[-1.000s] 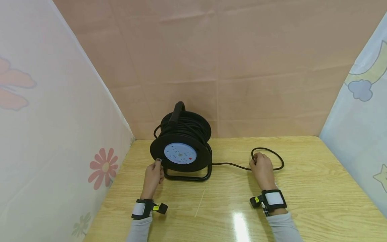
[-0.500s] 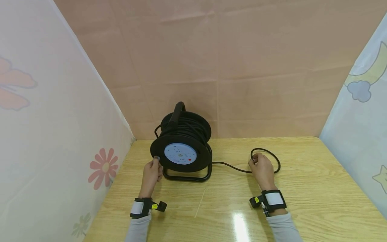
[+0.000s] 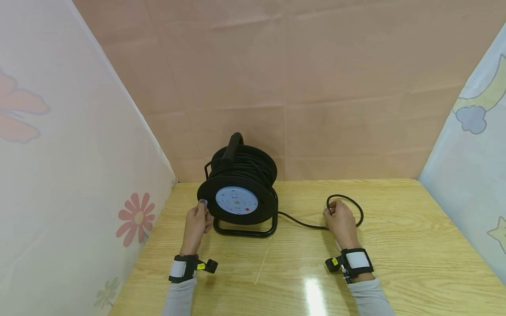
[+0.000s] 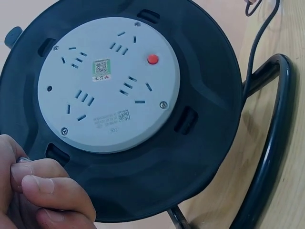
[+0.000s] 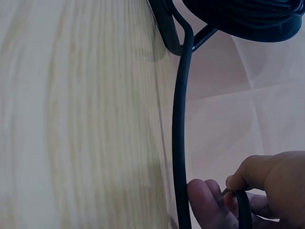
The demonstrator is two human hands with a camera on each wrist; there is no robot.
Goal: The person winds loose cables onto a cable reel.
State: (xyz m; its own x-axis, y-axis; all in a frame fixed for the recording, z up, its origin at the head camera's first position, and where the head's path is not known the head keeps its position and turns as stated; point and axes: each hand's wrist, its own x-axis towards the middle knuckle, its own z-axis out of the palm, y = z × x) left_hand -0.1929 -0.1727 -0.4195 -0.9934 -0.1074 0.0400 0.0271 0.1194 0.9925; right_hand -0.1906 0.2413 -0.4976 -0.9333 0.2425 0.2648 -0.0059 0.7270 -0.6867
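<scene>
A black cable reel [image 3: 265, 199] stands on its tube frame, its round pale socket plate [image 3: 237, 201] facing forward. In the head view my left hand [image 3: 196, 224] is at the left edge of the front disc. Its thumb and curled fingers pinch a small greyish knob [image 4: 22, 160], mostly hidden by them in the left wrist view. Out to the right, my right hand [image 3: 342, 222] pinches the black cable [image 3: 303, 224] near a loose loop. One stretch of cable runs back to the reel past the fingertips [image 5: 202, 198] in the right wrist view.
Everything stands on a wood-grain table [image 3: 292, 259], with a tan backdrop [image 3: 336, 109] behind the reel. Patterned white sheets [image 3: 91, 131] close off both sides. A black carry handle [image 3: 232, 149] rises from the reel's top, and its tube frame [image 3: 245, 234] juts out in front.
My left hand has moved slightly up and left along the disc's edge, and the disc has turned a little clockwise. The cable loop has become smaller, while my right hand has shifted slightly left.
</scene>
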